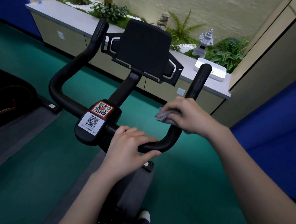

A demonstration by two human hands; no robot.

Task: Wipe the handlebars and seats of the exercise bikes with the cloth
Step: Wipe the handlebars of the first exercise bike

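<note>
Two hands on the handlebar (55,89). The left hand (128,147) wraps the near low stretch just right of the stem block (93,132), fingers over the top, thumb curled under, steadying. The right hand (190,115) clenches a small grey cloth (162,115) round the bar's right arm, just above the bend where it climbs twd the far tip. Cloth sits bunched betw. palm & tube, w/ a frayed wad poking out on the left of the fist.

Handling, as a judgement: cloth looks soft, thin, v. light, no stiffness. It will prob. crumple & slip free unless pinched, so best kept folded under the palm & wrapped round the tube. Bar looks rigid & fixed, w/ a matte, rubbery-looking coat. Prob. grippy, so the cloth should drag rather than glide: squeeze + pull along the length. Nothing fragile there.

Tablet holder (145,48) at far centre has thin clip arms, likely less sturdy, so avoid knocking it. QR stickers (101,109) on the stem block could lift at the edges if rubbed hard.

Can't tell which parts are already wiped. Seat not in view.
</note>
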